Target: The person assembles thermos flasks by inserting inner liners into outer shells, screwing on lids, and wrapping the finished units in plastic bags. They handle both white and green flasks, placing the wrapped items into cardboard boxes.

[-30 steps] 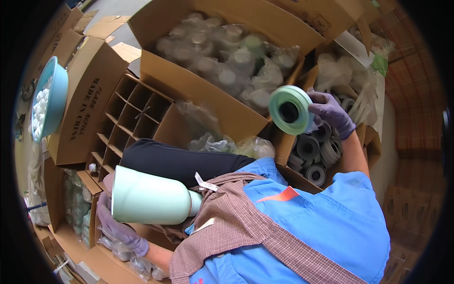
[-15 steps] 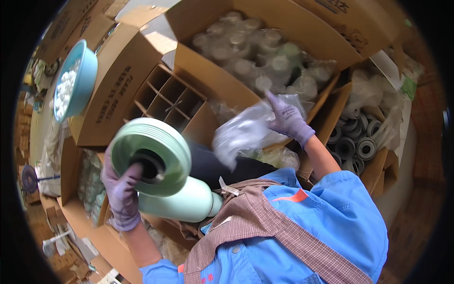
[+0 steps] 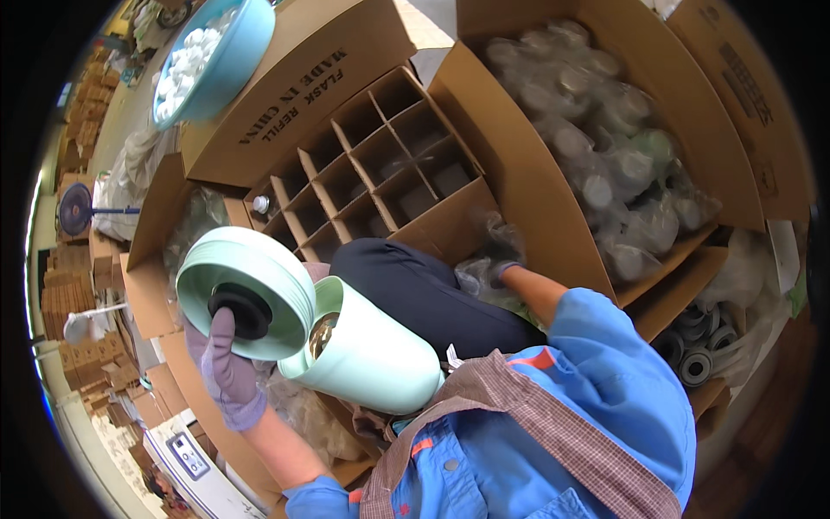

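Observation:
In a purple-grey glove, my left hand (image 3: 232, 381) grips a round mint-green threaded flask part (image 3: 246, 259), the thumb pressed on a black ring (image 3: 242, 311) inside it. Just to its right a mint-green flask body (image 3: 376, 355) lies tilted across my lap. Its open end faces the held part, and a shiny gold-toned inside (image 3: 323, 336) shows there; whether the two touch I cannot tell. My right hand (image 3: 508, 270) is down beside my dark-clad knee, among crumpled clear plastic (image 3: 480, 277). Its fingers are hidden.
Ahead stands a carton with cardboard dividers (image 3: 372, 169); a white-capped item (image 3: 261, 204) sits in one cell. A carton of plastic-wrapped flask pieces (image 3: 605, 164) is at the right, grey rings (image 3: 696, 363) below it. A blue basin (image 3: 229, 65) holds white pieces at far left.
My right hand has moved down beside my knee; the clear bag it carried is low there now. The threaded part has shifted left, uncovering the flask's open end. The view has turned.

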`<control>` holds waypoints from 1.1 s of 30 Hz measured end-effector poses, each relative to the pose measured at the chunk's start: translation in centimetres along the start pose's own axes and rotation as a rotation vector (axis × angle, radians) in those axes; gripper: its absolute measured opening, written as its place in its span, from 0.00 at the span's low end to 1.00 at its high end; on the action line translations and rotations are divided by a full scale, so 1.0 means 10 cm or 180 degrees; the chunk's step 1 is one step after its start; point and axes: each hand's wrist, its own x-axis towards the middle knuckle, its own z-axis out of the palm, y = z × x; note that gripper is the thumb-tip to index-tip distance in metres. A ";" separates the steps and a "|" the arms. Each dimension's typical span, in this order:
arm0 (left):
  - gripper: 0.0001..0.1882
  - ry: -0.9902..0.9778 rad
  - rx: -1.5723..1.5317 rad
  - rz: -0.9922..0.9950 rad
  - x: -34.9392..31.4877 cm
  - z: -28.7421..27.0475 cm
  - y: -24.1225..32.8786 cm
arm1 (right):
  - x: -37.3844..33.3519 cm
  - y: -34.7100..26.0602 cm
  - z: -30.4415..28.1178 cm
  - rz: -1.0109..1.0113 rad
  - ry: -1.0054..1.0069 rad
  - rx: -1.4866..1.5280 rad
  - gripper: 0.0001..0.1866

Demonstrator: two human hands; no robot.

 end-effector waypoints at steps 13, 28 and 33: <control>0.24 0.0054 -0.0538 -0.0437 0.29 0.43 -0.35 | -0.82 -2.77 -3.17 -0.2185 0.2488 0.0284 0.33; 0.26 0.0599 0.1467 0.3145 0.06 0.42 -0.26 | -0.09 -3.52 -3.00 -0.3249 0.0712 0.2468 0.37; 0.30 -0.0132 0.0657 0.2467 -0.04 0.24 -0.35 | -0.06 -3.53 -2.83 -0.3902 0.1367 0.2391 0.27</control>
